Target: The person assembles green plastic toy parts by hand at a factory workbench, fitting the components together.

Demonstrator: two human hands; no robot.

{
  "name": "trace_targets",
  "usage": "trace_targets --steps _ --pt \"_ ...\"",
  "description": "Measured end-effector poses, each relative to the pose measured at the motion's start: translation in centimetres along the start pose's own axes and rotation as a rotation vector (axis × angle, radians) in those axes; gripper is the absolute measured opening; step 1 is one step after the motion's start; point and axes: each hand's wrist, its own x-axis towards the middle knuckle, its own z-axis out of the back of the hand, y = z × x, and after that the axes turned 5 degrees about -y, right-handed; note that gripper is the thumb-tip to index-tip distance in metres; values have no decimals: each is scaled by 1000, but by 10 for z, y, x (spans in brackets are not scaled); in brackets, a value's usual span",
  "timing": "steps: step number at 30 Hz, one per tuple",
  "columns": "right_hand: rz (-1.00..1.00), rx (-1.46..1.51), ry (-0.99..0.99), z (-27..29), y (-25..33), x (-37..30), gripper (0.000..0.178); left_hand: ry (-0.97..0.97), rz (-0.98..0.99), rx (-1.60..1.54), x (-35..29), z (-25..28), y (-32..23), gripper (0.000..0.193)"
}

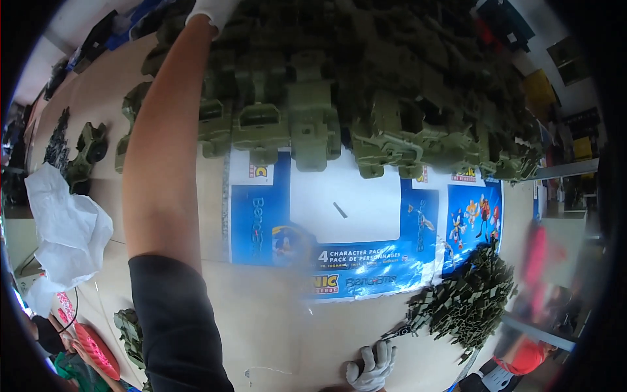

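Note:
My left arm reaches far across the table. Its white-gloved hand [217,12] is at the top edge, beside rows of olive-green plastic toy vehicle bodies [313,121]; its fingers are cut off or hidden. At the near edge rests my right hand [372,369] in a grey-white glove, fingers apart, with no object visible in it. Just beyond its fingertips lies a small dark part [400,332]. That part is at the edge of a heap of small dark green plastic pieces [467,300].
A blue and white printed sheet [372,261] lies mid-table with a small dark strip [340,210] on it. A single green vehicle body [88,150] and crumpled white plastic [62,228] are at left. Another person's red-clad arm [526,356] shows at lower right.

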Motion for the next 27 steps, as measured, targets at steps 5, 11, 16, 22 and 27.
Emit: trace_targets --steps 5,11,16,22,27 --pt "-41 50 77 -3 -2 16 40 -2 114 30 30 -7 42 29" --pt "-58 26 60 -3 -1 6 39 -7 176 108 17 -16 39 32" --pt "-4 -49 79 -5 -11 -23 45 -108 89 507 -15 -25 19 59" --pt "31 61 176 -9 -17 -2 36 -20 12 655 -24 14 63 72" --pt "47 -44 37 -10 -19 -6 41 179 177 809 -275 62 -7 53"
